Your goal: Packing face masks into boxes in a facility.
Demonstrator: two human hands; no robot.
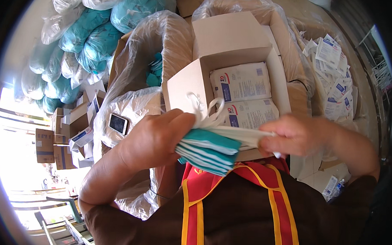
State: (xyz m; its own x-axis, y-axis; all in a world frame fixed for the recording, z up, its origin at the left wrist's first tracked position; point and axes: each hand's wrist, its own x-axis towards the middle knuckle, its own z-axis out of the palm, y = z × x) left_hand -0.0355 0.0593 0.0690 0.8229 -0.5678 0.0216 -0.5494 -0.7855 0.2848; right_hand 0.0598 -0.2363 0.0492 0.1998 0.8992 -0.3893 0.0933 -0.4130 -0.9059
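Open carton [227,35] beyond; left fingers [183,121] curled around teal-white stack [210,152]; right fingers [271,143], blurred, apparently pinching white straps [244,134].

The left hand [163,130] grips a layered teal stack [210,152] while the right hand [292,134] holds white straps [243,134] taut.

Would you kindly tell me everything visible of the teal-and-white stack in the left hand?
The stack shows alternating teal and white layers, soft and cloth-like, slightly fanned at the free right end. The left hand grips its left end near the open box. White straps loop up above it; others stretch straight into the right hand.
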